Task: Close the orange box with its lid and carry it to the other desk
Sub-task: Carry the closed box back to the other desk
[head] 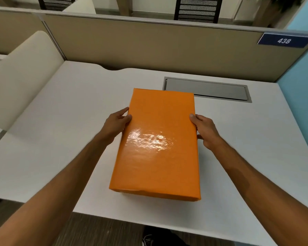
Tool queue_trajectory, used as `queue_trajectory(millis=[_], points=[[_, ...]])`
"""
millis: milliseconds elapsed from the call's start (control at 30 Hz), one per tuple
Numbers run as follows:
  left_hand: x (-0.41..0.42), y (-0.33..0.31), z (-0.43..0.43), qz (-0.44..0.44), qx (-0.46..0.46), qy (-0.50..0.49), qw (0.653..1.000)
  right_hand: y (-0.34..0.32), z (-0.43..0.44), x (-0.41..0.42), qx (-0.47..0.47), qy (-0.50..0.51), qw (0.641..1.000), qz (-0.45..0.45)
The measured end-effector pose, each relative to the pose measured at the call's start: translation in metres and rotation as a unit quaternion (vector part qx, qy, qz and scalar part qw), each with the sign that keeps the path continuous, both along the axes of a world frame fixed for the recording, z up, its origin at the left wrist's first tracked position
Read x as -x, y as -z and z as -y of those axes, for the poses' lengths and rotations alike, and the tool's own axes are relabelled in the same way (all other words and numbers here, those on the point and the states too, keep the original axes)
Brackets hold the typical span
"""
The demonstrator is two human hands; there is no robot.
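Orange box [158, 144], lidded, between left hand [115, 124] and right hand [205, 129].

Glossy orange lidded box [158, 144] fills mid-desk, with left hand [116, 124] and right hand [205, 129] against its long sides. White desk surface [52, 139] bare and passable to left of box and to right up to pale blue wall [302, 89]. Grey metal cable-tray flap [206, 89], flush in the desk, lies just behind box. Beige fabric partition [149, 45] blocks far edge; cream rounded side panel [23, 75] blocks left.
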State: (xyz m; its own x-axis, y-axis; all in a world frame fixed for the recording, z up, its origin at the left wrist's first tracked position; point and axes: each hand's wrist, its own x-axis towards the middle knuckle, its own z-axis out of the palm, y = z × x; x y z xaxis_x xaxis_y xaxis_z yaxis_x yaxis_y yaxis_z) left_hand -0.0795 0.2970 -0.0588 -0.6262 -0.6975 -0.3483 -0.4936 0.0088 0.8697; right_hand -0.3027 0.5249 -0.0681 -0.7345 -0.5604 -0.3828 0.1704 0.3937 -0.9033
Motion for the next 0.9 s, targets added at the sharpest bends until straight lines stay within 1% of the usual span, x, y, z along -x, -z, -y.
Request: queue_trajectory(millis=[133,367,600,767,900], points=[[-0.029,-0.002,-0.023,-0.026,-0.040,0.010,0.999,-0.001,-0.026,-0.027,0.018,-0.023,0.999,0.017],[-0.072,0.002,-0.057,-0.022,-0.133,0.033,0.990,0.007,-0.074,-0.070,0.028,-0.047,0.996,0.072],[-0.095,0.001,-0.069,0.005,-0.165,0.057,0.985,0.006,-0.099,-0.103,0.027,-0.020,0.996,0.079],[-0.099,-0.002,-0.075,-0.004,-0.190,0.056,0.980,0.000,-0.103,-0.121,0.040,-0.012,0.997,0.072],[-0.099,-0.009,-0.080,-0.007,-0.179,0.043,0.983,-0.007,-0.100,-0.121,0.045,-0.006,0.997,0.068]])
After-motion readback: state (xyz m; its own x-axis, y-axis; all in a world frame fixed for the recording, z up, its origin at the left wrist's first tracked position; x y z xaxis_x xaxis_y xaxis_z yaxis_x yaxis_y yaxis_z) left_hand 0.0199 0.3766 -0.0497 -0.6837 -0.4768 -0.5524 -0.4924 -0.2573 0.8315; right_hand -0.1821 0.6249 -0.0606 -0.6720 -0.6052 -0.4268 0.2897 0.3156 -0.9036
